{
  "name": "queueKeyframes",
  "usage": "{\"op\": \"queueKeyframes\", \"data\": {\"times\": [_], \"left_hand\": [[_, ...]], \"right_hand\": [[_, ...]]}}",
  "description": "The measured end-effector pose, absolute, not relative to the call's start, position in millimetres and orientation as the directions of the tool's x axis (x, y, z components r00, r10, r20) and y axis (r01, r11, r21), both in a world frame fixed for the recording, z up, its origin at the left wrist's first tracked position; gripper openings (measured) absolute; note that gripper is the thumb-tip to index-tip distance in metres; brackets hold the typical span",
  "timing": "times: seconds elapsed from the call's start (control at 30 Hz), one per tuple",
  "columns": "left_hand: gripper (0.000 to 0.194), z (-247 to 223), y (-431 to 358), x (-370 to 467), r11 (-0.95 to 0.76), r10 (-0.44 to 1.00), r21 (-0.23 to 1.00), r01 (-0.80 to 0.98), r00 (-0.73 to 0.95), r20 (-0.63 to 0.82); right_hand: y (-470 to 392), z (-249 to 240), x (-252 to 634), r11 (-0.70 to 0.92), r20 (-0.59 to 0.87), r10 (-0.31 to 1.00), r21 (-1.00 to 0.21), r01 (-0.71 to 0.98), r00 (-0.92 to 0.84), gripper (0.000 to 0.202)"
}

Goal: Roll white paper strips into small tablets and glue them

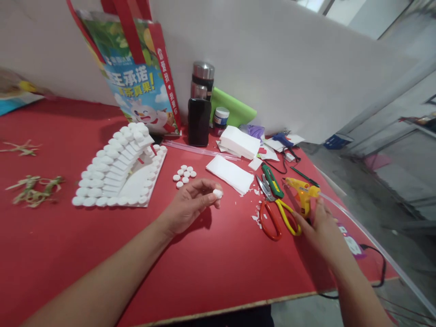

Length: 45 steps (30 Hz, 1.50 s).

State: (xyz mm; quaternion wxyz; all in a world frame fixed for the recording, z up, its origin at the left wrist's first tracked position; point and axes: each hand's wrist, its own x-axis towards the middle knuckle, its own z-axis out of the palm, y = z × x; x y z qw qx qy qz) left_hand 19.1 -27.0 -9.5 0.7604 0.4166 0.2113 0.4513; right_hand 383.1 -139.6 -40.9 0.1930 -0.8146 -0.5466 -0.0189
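My left hand (190, 202) is closed in a pinch, holding a small round white pebble-like piece (218, 194) between thumb and fingertips above the red table (211, 277). More such white pieces (184, 172) lie in a cluster just beyond it. To the left stands a white model (116, 170) with a curved stair, edged with rows of the same pieces. My right hand (320, 227) has its thumb and fingers apart at the rear and handle of a yellow hot glue gun (303, 193); no finger is visibly wrapped round the handle. A long clear glue stick (368, 229) trails from the gun.
Scissors (270, 204) and a green utility knife (272, 180) lie beside the glue gun, near white scraps. White sheets (230, 174), a phone (199, 122), a steel flask (203, 75), a jar (220, 119) and a printed bag (136, 81) stand farther back. Dried plant bits (36, 190) lie left.
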Motion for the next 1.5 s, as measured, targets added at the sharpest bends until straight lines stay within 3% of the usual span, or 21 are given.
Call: {"op": "queueKeyframes", "data": {"times": [0.1,0.17,0.23,0.33,0.4,0.5,0.6,0.7,1.13,1.33,1.5], "left_hand": [[0.016,-10.3,-28.7,19.7,0.217,0.881,0.865,-0.452,0.472,0.026],[0.016,-11.4,-30.5,19.9,0.206,0.884,0.891,-0.404,0.467,0.008],[0.021,-12.0,-32.7,20.1,0.194,0.883,0.914,-0.355,0.469,-0.005],[0.030,-10.2,-35.7,20.5,0.128,0.897,0.942,-0.311,0.442,0.024],[0.031,-7.1,-37.0,20.9,0.062,0.905,0.952,-0.301,0.419,0.073],[0.034,-3.3,-37.2,21.0,-0.013,0.894,0.959,-0.282,0.426,0.137],[0.036,-3.2,-35.9,20.7,-0.133,0.903,0.974,-0.184,0.383,0.196],[0.036,-4.9,-35.0,20.9,-0.223,0.908,0.971,-0.090,0.342,0.240],[0.034,-7.1,-42.2,25.0,-0.226,0.934,0.974,-0.014,0.280,0.220],[0.040,-7.8,-41.0,22.8,-0.341,0.919,0.940,0.021,0.217,0.329],[0.040,-7.0,-40.4,25.2,-0.344,0.914,0.939,0.004,0.233,0.333]], "right_hand": [[-169.1,-30.5,340.1,-0.258,0.304,0.889,-0.288,0.922,0.343,0.086],[-177.1,-11.5,305.7,-0.141,0.332,0.902,-0.375,0.916,0.275,0.071],[-169.1,11.7,273.0,-0.008,0.323,0.922,-0.538,0.843,0.215,0.048],[-129.4,36.0,234.7,0.007,0.072,0.991,-0.878,0.479,0.117,0.033],[-95.4,37.8,217.8,-0.066,-0.062,0.997,-0.988,0.140,0.036,0.037],[-57.5,23.1,203.5,-0.253,-0.226,0.965,-0.938,-0.238,-0.136,0.047],[-47.8,4.8,199.4,-0.359,-0.298,0.929,-0.867,-0.346,-0.217,0.047],[-53.3,-4.1,201.5,-0.432,-0.345,0.896,-0.819,-0.377,-0.278,0.045],[-53.8,-7.7,205.6,-0.551,-0.321,0.819,-0.672,-0.496,-0.475,0.037],[-54.4,-4.5,207.7,-0.475,-0.338,0.869,-0.772,-0.422,-0.361,0.041],[-56.2,-2.3,205.4,-0.424,-0.332,0.897,-0.834,-0.354,-0.291,0.038]]}}
